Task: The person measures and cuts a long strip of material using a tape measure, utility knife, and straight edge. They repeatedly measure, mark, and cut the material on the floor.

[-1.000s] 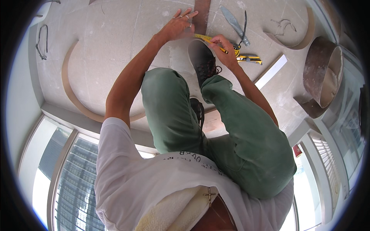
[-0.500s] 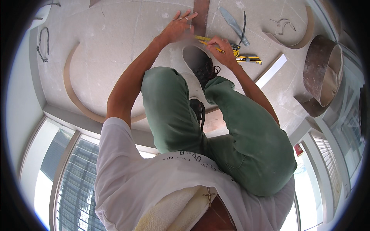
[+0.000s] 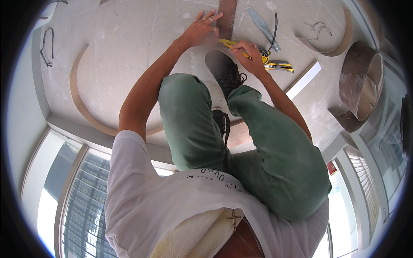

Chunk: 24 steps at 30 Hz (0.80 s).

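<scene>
My left hand (image 3: 203,29) is at the left edge of a dark brown strip (image 3: 227,18) on the floor, fingers spread. A blurred patch hides its thumb side, beside the end of the yellow blade (image 3: 226,41) of a tape measure. My right hand (image 3: 250,58) is closed on a yellow pencil (image 3: 246,56), just right of the strip. The yellow-and-black tape measure case (image 3: 265,55) lies against this hand's right side, partly hidden by it. A yellow utility knife (image 3: 279,67) rests just beyond it on the floor.
A grey flat blade (image 3: 260,23) and a dark thin rod (image 3: 275,30) lie beyond my right hand. Curved strips (image 3: 76,86) rest at left and right. A brown rolled sheet (image 3: 355,77) stands far right, near a white strip (image 3: 304,79). My shoe (image 3: 221,71) is close below my hands.
The whole view has shifted slightly. Both hands keep nearly the same place on the strip and pencil, with little other visible movement.
</scene>
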{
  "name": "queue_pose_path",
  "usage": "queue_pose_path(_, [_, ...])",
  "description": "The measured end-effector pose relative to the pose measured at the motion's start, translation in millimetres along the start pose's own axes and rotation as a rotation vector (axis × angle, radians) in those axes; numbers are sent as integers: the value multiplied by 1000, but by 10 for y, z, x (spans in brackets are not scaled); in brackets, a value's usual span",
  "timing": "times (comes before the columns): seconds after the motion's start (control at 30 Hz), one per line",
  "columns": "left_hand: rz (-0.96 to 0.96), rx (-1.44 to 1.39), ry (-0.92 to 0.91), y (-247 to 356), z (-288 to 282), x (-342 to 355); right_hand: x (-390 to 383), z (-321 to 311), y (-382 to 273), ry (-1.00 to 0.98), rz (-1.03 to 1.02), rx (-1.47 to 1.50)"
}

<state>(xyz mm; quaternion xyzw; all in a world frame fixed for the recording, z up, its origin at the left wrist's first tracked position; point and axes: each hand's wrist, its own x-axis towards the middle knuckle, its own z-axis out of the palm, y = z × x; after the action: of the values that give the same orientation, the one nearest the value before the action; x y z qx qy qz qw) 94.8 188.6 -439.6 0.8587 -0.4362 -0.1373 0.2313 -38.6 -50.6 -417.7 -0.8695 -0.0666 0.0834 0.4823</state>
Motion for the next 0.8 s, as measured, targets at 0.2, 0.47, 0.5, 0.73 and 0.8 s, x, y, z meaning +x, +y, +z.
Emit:
queue_pose_path(0.2, [-13, 10, -16, 6, -2, 6, 8, -8, -23, 7, -15, -24])
queue_pose_path(0.47, [-6, 21, -28, 19, -35, 11, 1, 0, 21, -10, 9, -11])
queue_pose_path(0.5, [-8, 15, -29, 19, -36, 11, -3, 4, 21, -5, 14, 7])
queue_pose_path(0.73, [2, 21, -31, 8, -21, 12, 2, 6, 61, -12, -17, -1])
queue_pose_path(0.8, [-9, 21, -42, 17, -28, 14, -3, 13, 60, -11, 12, 1])
